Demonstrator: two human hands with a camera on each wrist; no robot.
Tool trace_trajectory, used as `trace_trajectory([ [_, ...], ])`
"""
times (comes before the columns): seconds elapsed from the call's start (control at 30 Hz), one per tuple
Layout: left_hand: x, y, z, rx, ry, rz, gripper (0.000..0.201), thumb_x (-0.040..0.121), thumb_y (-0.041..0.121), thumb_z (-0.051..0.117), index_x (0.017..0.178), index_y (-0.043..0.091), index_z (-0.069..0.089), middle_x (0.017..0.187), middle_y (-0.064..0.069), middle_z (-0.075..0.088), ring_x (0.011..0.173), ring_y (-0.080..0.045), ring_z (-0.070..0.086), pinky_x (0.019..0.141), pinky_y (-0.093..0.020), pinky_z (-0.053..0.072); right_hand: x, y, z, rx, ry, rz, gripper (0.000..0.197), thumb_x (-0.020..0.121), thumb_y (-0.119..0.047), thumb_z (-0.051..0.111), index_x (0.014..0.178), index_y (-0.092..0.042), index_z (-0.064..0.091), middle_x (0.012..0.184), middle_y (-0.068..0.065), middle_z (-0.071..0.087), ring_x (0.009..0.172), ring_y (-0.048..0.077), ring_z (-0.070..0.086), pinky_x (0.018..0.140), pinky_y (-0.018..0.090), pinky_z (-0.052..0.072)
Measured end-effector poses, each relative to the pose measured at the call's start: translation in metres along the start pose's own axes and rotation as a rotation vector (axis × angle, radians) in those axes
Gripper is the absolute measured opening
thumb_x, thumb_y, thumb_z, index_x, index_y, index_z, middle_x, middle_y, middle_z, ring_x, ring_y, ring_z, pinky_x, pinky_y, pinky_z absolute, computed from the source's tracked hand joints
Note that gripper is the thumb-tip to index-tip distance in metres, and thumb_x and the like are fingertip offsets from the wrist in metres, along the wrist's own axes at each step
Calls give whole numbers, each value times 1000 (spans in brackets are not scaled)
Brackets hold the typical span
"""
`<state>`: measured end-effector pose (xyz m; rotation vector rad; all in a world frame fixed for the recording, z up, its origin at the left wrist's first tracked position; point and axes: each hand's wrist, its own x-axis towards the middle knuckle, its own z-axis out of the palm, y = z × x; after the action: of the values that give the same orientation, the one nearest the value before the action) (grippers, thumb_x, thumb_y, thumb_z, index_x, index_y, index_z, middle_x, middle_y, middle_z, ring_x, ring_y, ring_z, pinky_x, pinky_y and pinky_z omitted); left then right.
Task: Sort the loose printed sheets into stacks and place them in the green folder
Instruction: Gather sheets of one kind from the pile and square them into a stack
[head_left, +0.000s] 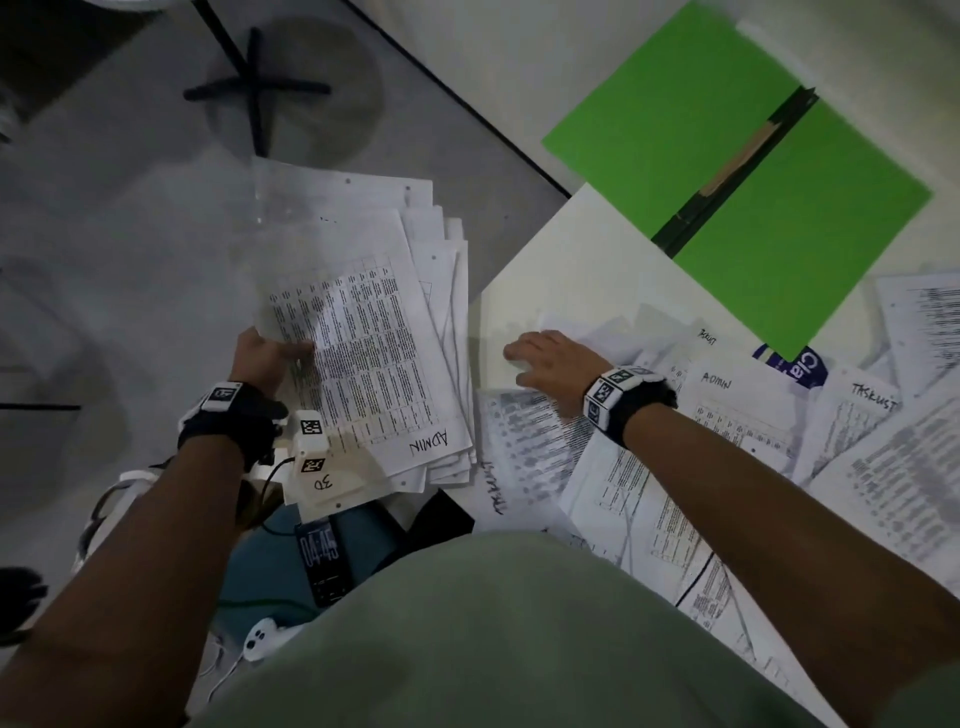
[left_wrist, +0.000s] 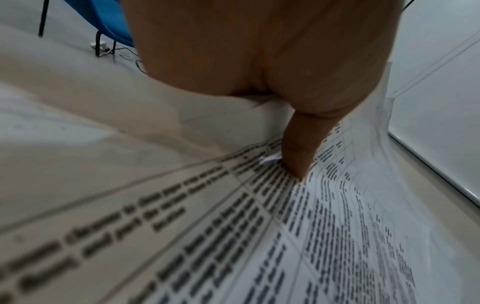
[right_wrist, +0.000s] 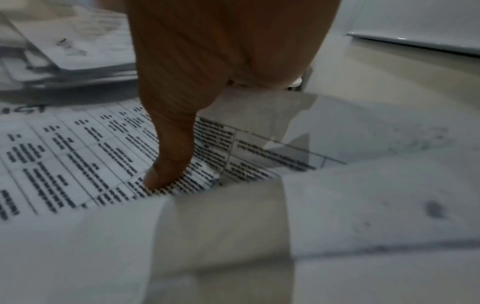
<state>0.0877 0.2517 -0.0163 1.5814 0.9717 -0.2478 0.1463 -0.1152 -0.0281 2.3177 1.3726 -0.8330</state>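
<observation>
At the far left the floor (head_left: 104, 234) shows grey, with a round stool (head_left: 291, 88) on a black cross base standing on it. Nearer, the left hand (head_left: 265, 358) holds a thick stack of printed sheets (head_left: 374, 332) off the table edge — the thumb (left_wrist: 298, 152) lies pressed on the top page, a printed table marked "ADMIN" in handwriting, while the other fingers are hidden beneath the stack. A clear plastic sleeve (head_left: 291, 244) lies over the stack's upper left part. Below the stack a phone (head_left: 324, 558) shows "04:45".

To the right, on the white table (head_left: 571, 249), the right hand (head_left: 545, 364) rests palm down on the loose printed sheets (head_left: 727, 431) — its fingers reach out fairly straight and close together, and the right wrist view shows the thumb tip (right_wrist: 166, 170) pressing on a printed page. These sheets lie scattered and overlapping across the table's near and right side, some marked "ADMIN" or "TASKLIST".

Beyond them, toward the far right, the green folder (head_left: 675, 119) lies open and flat on the table, its dark spine between the two green halves, its near corner overlapping a few sheets.
</observation>
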Motion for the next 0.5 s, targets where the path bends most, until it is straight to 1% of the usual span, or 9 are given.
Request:
trace_trajectory([
  [0.07, 5, -2, -1, 7, -11, 3, 26, 74, -9, 65, 88, 13, 69, 89, -14, 67, 91, -35, 63, 85, -56, 51, -5, 4, 9, 17, -23, -31, 85, 53, -19, 87, 129, -21, 50, 156, 9, 23, 143, 32, 22, 104, 46, 33],
  [0.13, 6, 1, 0, 8, -6, 11, 27, 73, -8, 66, 89, 13, 70, 93, -16, 68, 92, -37, 64, 84, -57, 52, -10, 6, 9, 7, -44, -10, 96, 51, -28, 90, 135, -23, 43, 151, 5, 31, 138, 28, 30, 97, 43, 39],
  [0.2, 3, 5, 3, -4, -6, 11, 28, 74, -10, 64, 91, 11, 70, 90, -16, 66, 88, -35, 63, 82, -58, 52, -12, 8, 4, -30, -85, 13, 98, 53, -38, 89, 137, -22, 40, 136, 2, 46, 123, 24, 43, 92, 40, 38],
  [0.27, 1, 10, 7, -14, -16, 12, 29, 75, -11, 63, 98, 5, 68, 89, -17, 65, 85, -34, 61, 80, -59, 52, -12, 10, -1, -80, -127, 32, 86, 57, -41, 86, 130, -20, 45, 119, 1, 60, 111, 24, 50, 92, 39, 34],
  [0.3, -2, 12, 10, -22, -22, 14, 30, 75, -11, 63, 101, 3, 67, 88, -17, 65, 83, -34, 62, 79, -58, 53, -12, 10, -4, -92, -146, 41, 74, 59, -37, 85, 123, -20, 50, 111, 2, 64, 108, 24, 52, 95, 41, 32],
  [0.37, -7, 16, 17, -3, -20, 30, 31, 78, -12, 62, 105, 2, 64, 85, -14, 64, 78, -30, 62, 76, -49, 55, -14, 13, -15, -140, -178, 57, 45, 67, -25, 77, 109, -20, 61, 102, 4, 68, 106, 24, 56, 104, 43, 28],
  [0.4, -10, 17, 20, 20, -19, 41, 31, 79, -12, 61, 106, 1, 62, 85, -13, 64, 78, -29, 62, 75, -43, 54, -16, 14, -23, -157, -191, 67, 32, 73, -21, 72, 104, -20, 65, 101, 3, 68, 104, 23, 59, 105, 42, 30],
  [0.43, -11, 18, 23, 43, -20, 56, 32, 79, -12, 61, 109, -1, 62, 87, -14, 64, 79, -28, 62, 76, -41, 53, -18, 18, -31, -158, -178, 81, 25, 79, -18, 66, 104, -19, 67, 103, 3, 67, 101, 24, 61, 101, 39, 34],
  [0.5, -13, 18, 31, 92, -32, 85, 37, 79, -12, 62, 115, -5, 61, 96, -17, 63, 81, -27, 62, 79, -41, 51, -28, 34, -50, -53, -76, 153, 22, 87, -16, 58, 106, -19, 66, 108, 3, 63, 96, 27, 64, 86, 35, 44],
])
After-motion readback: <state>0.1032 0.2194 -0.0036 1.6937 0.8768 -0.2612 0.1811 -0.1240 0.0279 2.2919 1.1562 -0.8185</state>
